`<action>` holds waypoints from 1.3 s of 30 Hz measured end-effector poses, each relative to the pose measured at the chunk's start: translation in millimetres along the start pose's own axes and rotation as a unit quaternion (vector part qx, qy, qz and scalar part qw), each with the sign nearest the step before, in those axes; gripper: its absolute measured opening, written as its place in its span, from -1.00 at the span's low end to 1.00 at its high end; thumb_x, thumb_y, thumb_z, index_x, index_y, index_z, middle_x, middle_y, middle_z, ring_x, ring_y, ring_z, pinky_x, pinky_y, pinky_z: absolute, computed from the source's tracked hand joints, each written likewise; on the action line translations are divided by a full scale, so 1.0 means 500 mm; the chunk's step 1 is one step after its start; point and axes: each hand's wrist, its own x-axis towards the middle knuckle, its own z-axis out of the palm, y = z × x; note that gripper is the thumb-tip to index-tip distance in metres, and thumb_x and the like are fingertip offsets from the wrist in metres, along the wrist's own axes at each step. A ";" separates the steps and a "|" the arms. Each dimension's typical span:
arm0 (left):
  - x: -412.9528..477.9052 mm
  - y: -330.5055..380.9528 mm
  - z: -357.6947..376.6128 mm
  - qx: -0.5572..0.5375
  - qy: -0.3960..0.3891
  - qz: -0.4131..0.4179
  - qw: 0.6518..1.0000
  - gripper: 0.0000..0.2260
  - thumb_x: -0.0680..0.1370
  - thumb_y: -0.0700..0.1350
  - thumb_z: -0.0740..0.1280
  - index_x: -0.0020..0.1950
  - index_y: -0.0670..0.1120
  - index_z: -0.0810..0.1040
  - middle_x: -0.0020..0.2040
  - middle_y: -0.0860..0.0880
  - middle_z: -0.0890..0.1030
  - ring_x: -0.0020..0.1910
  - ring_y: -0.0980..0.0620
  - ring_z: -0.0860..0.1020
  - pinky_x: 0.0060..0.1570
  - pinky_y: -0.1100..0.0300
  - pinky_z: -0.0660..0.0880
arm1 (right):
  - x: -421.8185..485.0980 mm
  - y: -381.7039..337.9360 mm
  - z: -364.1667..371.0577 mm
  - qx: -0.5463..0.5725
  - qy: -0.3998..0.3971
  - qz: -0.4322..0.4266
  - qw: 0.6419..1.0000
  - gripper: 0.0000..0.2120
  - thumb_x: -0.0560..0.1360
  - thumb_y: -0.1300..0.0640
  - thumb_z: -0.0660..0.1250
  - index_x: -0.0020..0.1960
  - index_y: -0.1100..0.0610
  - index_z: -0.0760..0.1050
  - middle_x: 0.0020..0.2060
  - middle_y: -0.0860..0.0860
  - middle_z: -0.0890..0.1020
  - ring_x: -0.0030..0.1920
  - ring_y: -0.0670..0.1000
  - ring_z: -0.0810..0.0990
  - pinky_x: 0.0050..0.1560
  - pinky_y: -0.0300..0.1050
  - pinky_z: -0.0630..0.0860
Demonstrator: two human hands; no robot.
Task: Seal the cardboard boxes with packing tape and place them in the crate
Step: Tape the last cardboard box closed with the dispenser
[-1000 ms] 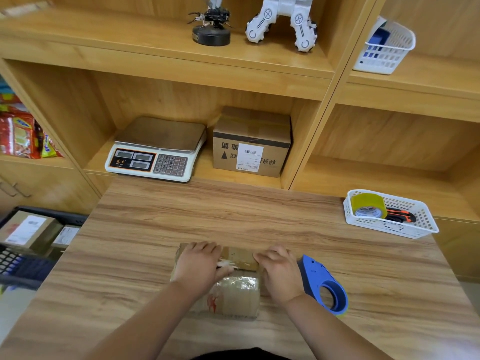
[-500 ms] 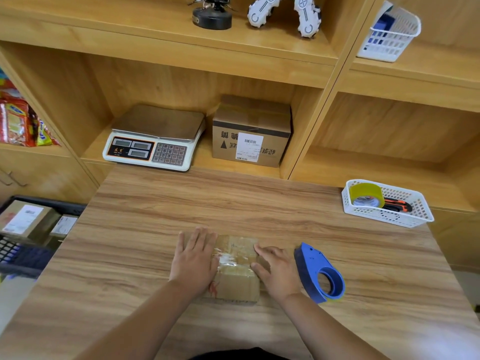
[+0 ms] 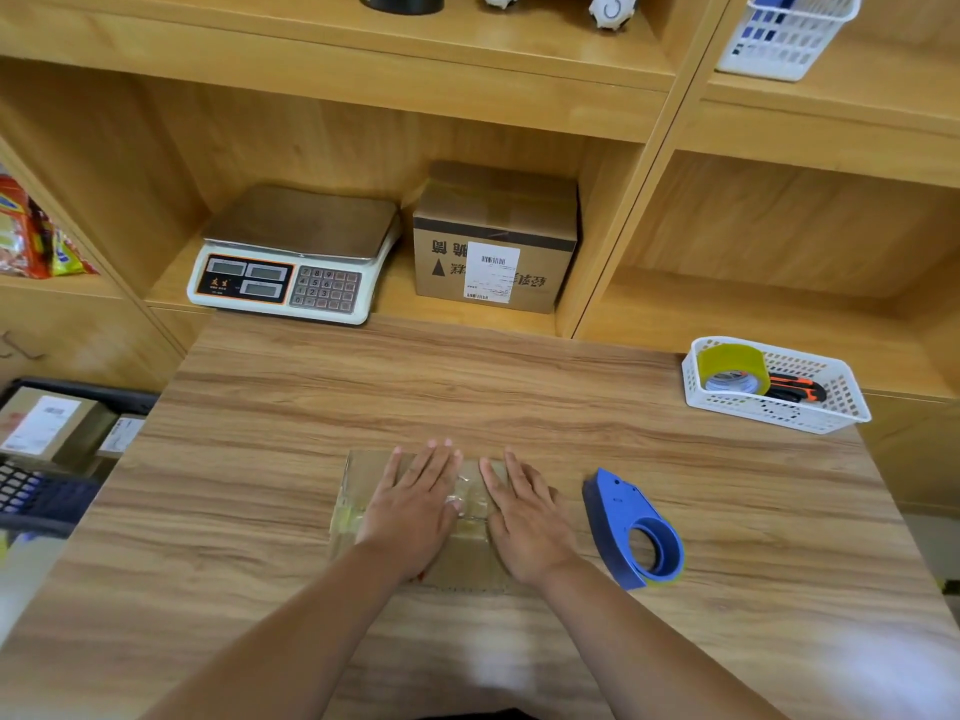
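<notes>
1. Off the table's edge at 9 o'clock, a dark crate holds two labelled parcels.
2. The left hand lies palm-down on the left half of the cardboard box, fingers straight and pointing to 12 o'clock. A second ago those fingers were curled over the box's far edge. By half a second ago the hand had flattened.
3. The cardboard box sits on the table at 6 o'clock. Wrinkled clear packing tape shows on its top in the gap between the hands.
4. The right hand now rests flat on the box's right half, fingers straight toward 12 o'clock. Half a second ago it was at the box's right side, fingers angled inward. The hands lie side by side, slightly apart, pressing down and gripping nothing.
5. A blue tape dispenser lies at the box's 3 o'clock, near the right hand but not touched.
6. At 2 o'clock, a white basket carries a yellow tape roll and an orange knife.
</notes>
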 end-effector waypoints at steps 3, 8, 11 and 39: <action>-0.002 0.006 -0.001 0.003 0.002 -0.009 1.000 -0.47 0.56 0.14 -0.31 0.46 -0.02 -0.39 0.47 0.06 -0.39 0.36 0.10 -0.52 0.27 0.07 -0.59 | -0.001 0.007 0.004 -0.008 0.002 -0.005 1.000 -0.43 0.61 -0.01 -0.07 0.55 -0.06 -0.23 0.54 -0.01 -0.22 0.53 -0.01 -0.13 0.46 -0.01 -0.05; -0.005 0.014 0.003 0.019 0.023 -0.031 0.999 -0.43 0.57 0.15 -0.28 0.50 -0.11 -0.29 0.49 -0.02 -0.33 0.44 0.04 -0.40 0.38 0.05 -0.49 | -0.001 0.012 0.003 -0.010 -0.014 -0.019 1.000 -0.39 0.62 -0.01 -0.07 0.53 0.05 -0.33 0.53 0.02 -0.27 0.53 -0.02 -0.22 0.49 -0.03 -0.11; -0.005 0.013 -0.001 0.017 0.030 -0.036 0.999 -0.41 0.58 0.16 -0.24 0.52 -0.13 -0.18 0.52 -0.04 -0.22 0.48 0.04 -0.30 0.42 0.06 -0.41 | -0.014 0.028 0.004 -0.012 -0.005 -0.005 1.000 -0.35 0.62 -0.08 -0.04 0.54 0.18 -0.27 0.55 0.08 -0.15 0.54 0.03 -0.13 0.49 -0.03 -0.08; -0.063 0.016 -0.057 -0.183 0.110 -0.085 0.973 -0.50 0.66 -0.03 -0.03 0.56 -0.08 -0.12 0.54 0.08 -0.18 0.43 0.26 -0.29 0.25 0.49 -0.43 | -0.121 0.170 -0.039 0.196 0.181 0.238 0.934 -0.64 0.51 0.26 0.25 0.28 0.15 0.33 0.01 0.01 0.59 0.05 0.19 0.52 0.07 -0.07 0.30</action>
